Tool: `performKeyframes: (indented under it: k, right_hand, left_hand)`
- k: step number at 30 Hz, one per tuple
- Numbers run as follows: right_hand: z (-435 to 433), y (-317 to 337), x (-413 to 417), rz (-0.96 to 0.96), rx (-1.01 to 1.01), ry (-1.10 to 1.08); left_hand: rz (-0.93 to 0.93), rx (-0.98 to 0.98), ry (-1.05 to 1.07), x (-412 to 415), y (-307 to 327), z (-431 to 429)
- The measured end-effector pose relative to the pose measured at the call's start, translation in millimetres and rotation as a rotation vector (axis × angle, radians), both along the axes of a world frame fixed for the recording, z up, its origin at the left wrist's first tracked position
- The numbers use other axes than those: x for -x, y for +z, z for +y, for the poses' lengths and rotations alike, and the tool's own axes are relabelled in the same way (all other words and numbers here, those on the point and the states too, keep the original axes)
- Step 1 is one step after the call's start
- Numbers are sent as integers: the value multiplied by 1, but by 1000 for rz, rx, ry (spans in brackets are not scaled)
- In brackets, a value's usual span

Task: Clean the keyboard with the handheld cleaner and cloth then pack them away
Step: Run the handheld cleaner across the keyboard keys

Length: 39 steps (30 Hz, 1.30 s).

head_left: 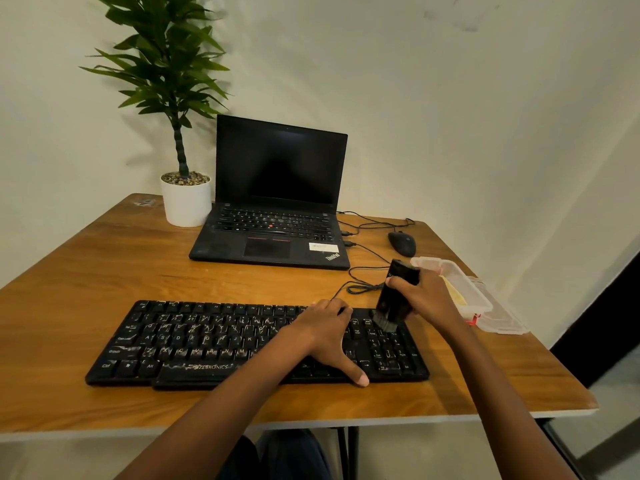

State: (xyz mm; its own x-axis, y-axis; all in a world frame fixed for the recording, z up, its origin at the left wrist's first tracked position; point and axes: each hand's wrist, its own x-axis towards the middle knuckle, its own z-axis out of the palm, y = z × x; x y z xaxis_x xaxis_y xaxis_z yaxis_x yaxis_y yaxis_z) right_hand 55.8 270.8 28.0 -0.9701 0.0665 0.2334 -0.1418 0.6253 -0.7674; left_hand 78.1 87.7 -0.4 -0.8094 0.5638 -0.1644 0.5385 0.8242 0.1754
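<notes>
Box (475, 296): yellow cloth (455, 293) inside (open) | R hand (425, 295) grips cleaner (394, 303) on keyboard (194, 341) | L hand (323, 336) flat on it

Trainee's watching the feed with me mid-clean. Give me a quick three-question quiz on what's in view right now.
1. True or false: the right hand grips the handheld cleaner with its brush end down at the keyboard.
2. Where is the left hand? A lifted in the air; B flat on the keyboard; C round the handheld cleaner.
3. Fill in: the clear plastic box lies to the ___ of the keyboard, by the person's own sides.

Key: 1 true; 2 B; 3 right.
</notes>
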Motion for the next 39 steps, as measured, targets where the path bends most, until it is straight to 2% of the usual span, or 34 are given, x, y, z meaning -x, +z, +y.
performKeyframes:
  k: [2, 5, 9, 12, 14, 16, 20, 24, 26, 28, 32, 35, 39]
  right_hand:
    - [2, -1, -1, 44, -3, -25]
    - [7, -4, -4, -55, 7, -5]
    - [13, -2, -6, 3, 61, -50]
    - [12, -2, -11, -80, 66, -2]
    - [13, 1, -14, -54, 100, 1]
    - [14, 1, -15, 29, 65, -47]
    - [7, 2, -18, -86, -50, 56]
    - [1, 6, -14, 0, -91, 9]
    - [-4, 3, -14, -54, -134, 5]
    - [-5, 3, -12, -121, -125, 34]
    - [-4, 2, -11, -36, -121, -42]
    - [-3, 0, -11, -112, -126, 12]
    - [-2, -3, -11, -37, -117, -58]
  left_hand:
    - [-2, -6, -1, 0, -1, -1]
    - [-4, -9, -2, 1, -2, -1]
    - [-6, -9, -2, 0, -1, -1]
    - [-10, -6, -1, 1, -1, 0]
    - [-11, -5, 1, 1, -2, 0]
    - [-7, -1, -1, 1, -2, 0]
    - [-3, -11, -1, 2, -2, 0]
    - [-1, -10, -2, 2, -3, 0]
    - [0, -8, 0, 2, -3, -1]
    - [-2, -9, 2, 2, -3, -1]
    - [1, -11, -2, 1, -2, -1]
    - [-1, -14, 1, 0, -1, -1]
    - [5, -15, -1, 0, -1, -1]
